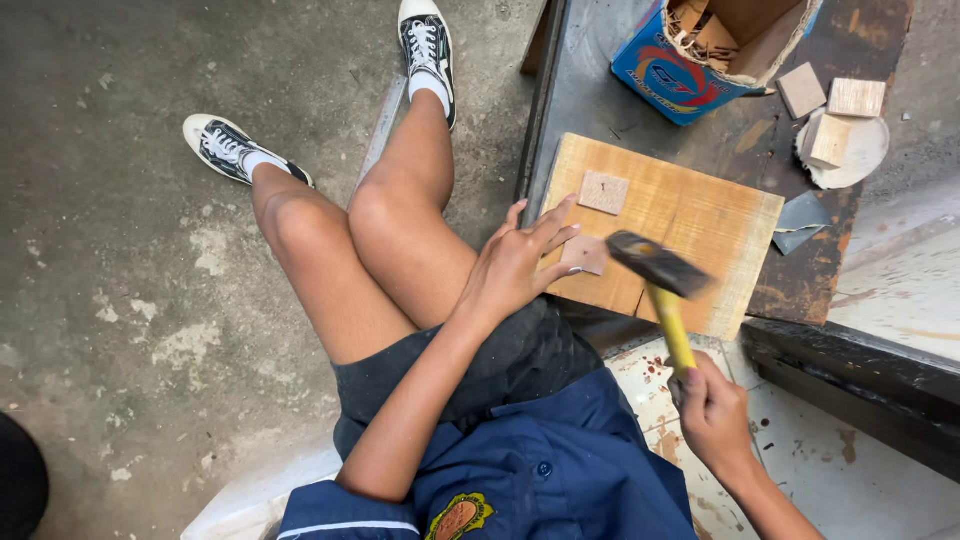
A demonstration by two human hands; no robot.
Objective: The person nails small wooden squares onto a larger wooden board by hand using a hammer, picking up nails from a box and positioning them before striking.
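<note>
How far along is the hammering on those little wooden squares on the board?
Looks done: one small square lies flat on the plywood board, apart from the hands. In hand: the left hand steadies a second square with its fingertips while the right hand swings a yellow-handled hammer, blurred above it. Left: several loose wooden blocks wait on the dark bench, and more pieces fill the blue box.

A rough woodworking workshop: a stained concrete floor [120,300] at left, a worn dark table [800,290] at upper right carrying a plywood board [690,215], small wood offcuts [840,110] and a scrap-filled box [715,50].
</note>
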